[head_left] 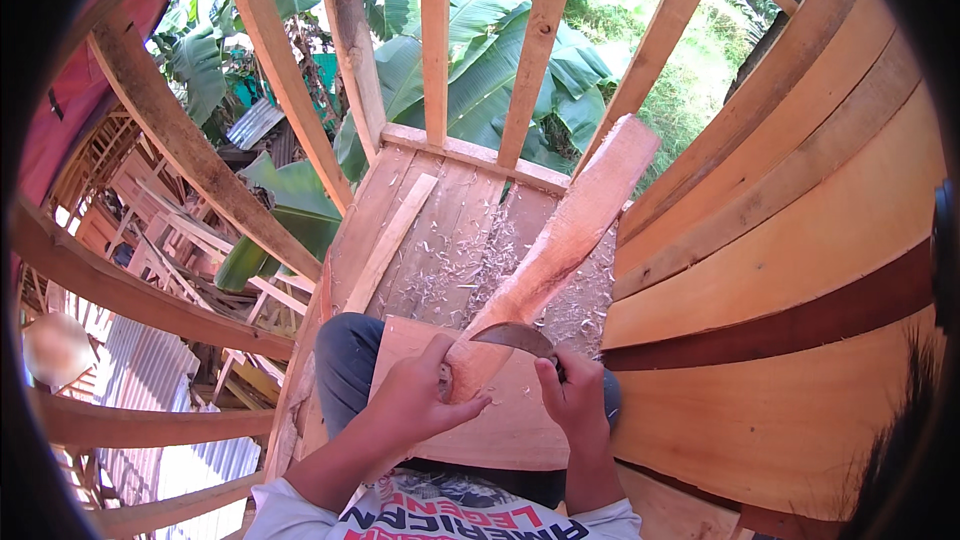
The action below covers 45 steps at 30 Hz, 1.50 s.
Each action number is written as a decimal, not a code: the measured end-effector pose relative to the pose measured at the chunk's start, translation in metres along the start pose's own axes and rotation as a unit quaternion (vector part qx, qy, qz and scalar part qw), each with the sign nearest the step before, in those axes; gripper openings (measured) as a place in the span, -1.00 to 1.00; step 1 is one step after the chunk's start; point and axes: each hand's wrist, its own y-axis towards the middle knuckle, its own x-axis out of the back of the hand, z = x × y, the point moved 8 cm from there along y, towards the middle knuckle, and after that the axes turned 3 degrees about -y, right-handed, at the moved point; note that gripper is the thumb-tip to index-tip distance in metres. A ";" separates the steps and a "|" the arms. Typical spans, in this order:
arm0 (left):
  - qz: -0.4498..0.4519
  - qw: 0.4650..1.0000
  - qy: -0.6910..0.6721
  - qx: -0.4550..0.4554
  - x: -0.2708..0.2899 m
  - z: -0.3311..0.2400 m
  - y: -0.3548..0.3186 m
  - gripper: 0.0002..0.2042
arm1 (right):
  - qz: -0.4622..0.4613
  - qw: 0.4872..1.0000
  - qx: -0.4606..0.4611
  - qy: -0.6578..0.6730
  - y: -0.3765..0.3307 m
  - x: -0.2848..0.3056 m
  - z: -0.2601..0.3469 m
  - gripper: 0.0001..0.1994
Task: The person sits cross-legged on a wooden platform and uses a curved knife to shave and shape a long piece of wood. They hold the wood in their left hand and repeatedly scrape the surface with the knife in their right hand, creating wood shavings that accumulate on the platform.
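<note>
A long, roughly carved piece of wood [562, 252] slants away from my lap, wide at its far end and narrower near me. My left hand [418, 388] grips its near end, with one digit stretched out along the side. In my right hand [575, 395] is the handle of a curved knife [520, 338], mostly hidden by the fingers. The blade points left and lies across the wood just beyond my left hand; whether its edge touches cannot be made out. Under both hands a flat wooden board [510, 432] rests across my legs.
Pale shavings [455, 262] litter the plank floor [400, 180]. A loose wooden strip [392, 245] lies at the left. Upright slats [435, 50] fence the far and left sides, and a plank wall [770, 380] rises close on my right. Large leaves [480, 80] stand outside.
</note>
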 end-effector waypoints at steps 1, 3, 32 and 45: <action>-0.005 1.000 0.001 0.004 0.003 -0.003 -0.003 -0.42 | -0.007 1.000 0.019 -0.011 0.005 -0.003 -0.001 -0.63; -0.015 0.998 0.051 0.027 0.006 0.000 -0.012 -0.42 | -0.021 0.998 0.056 -0.038 0.015 -0.007 -0.006 -0.56; -0.022 0.998 0.052 0.017 0.004 0.029 -0.026 -0.44 | 0.041 0.991 0.065 -0.108 0.016 -0.027 0.003 -0.47; -0.003 0.993 0.108 0.039 -0.009 0.034 -0.030 -0.43 | -0.044 0.993 -0.106 -0.005 0.004 0.009 -0.055 -0.46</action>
